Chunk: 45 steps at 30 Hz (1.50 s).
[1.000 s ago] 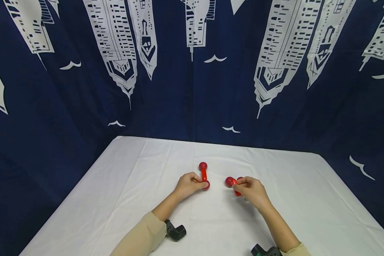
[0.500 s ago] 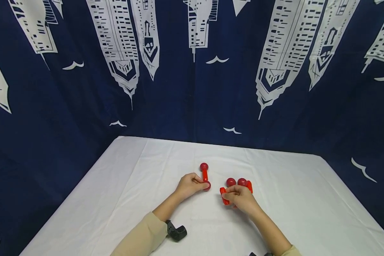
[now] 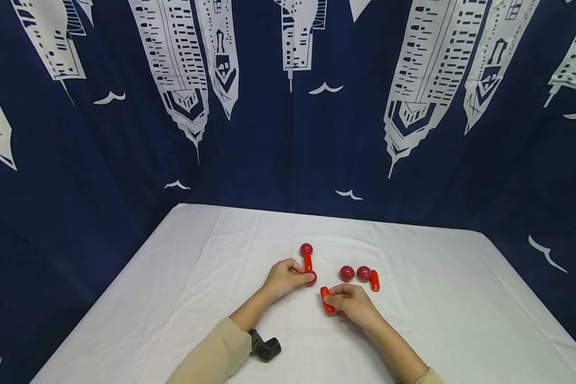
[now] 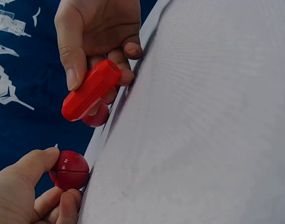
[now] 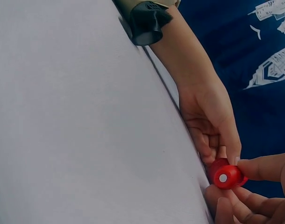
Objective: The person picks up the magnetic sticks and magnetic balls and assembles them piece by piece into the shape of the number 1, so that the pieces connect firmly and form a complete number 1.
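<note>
My left hand (image 3: 283, 278) pinches a dark red ball (image 3: 311, 278) between thumb and fingers; a red rod (image 3: 308, 261) runs from it to another red ball (image 3: 306, 249) farther back. In the left wrist view a seam crosses the pinched ball (image 4: 70, 170). My right hand (image 3: 355, 305) holds a separate red rod (image 3: 327, 300) between thumb and fingers, to the right of and nearer than the left hand's ball. That rod (image 4: 90, 90) looks faceted, with an opening in one end. From the right wrist, a white dot shows on the end of the rod (image 5: 229, 177).
Behind the right hand, two red balls (image 3: 347, 273) (image 3: 364, 273) sit side by side, with a red rod (image 3: 375, 280) against the right one. All lie on a white cloth-covered table (image 3: 221, 240); a dark blue patterned curtain (image 3: 269, 149) hangs behind it.
My right hand has carried a rod left and toward the near edge, away from the two balls, uncovering them and the other rod. The left hand has kept its grip on the ball.
</note>
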{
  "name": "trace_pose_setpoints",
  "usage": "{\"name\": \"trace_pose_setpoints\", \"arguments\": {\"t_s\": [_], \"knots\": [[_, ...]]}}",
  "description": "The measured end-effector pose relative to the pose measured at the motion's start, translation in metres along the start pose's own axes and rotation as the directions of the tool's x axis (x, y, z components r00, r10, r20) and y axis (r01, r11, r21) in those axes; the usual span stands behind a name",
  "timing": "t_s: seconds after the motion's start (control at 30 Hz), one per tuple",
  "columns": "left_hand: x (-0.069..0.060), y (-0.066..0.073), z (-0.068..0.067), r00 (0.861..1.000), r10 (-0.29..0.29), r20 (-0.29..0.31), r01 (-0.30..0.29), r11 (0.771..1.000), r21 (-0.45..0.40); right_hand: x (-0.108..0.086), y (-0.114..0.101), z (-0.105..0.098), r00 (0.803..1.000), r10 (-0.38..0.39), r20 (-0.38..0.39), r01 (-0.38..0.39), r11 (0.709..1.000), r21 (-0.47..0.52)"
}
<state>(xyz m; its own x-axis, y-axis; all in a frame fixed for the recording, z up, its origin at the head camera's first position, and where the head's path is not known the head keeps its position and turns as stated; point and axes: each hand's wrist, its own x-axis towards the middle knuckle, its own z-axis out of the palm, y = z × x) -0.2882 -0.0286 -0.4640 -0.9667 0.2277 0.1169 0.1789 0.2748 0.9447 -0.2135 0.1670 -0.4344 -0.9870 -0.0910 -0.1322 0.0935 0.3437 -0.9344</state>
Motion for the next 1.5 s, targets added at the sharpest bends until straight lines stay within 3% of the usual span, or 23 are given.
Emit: {"name": "trace_pose_setpoints", "arguments": {"t_s": [0.67,1.2,1.5], "knots": [[-0.001,0.0,-0.001,1.0,-0.003,-0.001,0.003,1.0,-0.014,0.002,-0.004,0.015,1.0,-0.005,0.017,0.005,1.0,-0.005],[-0.002,0.004,-0.001,1.0,0.0,0.008,0.0,1.0,-0.009,0.012,-0.008,0.025,0.998,0.044,-0.04,-0.046,0.997,-0.057],[-0.002,0.004,-0.001,1.0,0.002,0.006,-0.003,1.0,0.007,0.017,-0.008,0.031,0.994,0.054,-0.095,-0.055,0.998,-0.005]]}}
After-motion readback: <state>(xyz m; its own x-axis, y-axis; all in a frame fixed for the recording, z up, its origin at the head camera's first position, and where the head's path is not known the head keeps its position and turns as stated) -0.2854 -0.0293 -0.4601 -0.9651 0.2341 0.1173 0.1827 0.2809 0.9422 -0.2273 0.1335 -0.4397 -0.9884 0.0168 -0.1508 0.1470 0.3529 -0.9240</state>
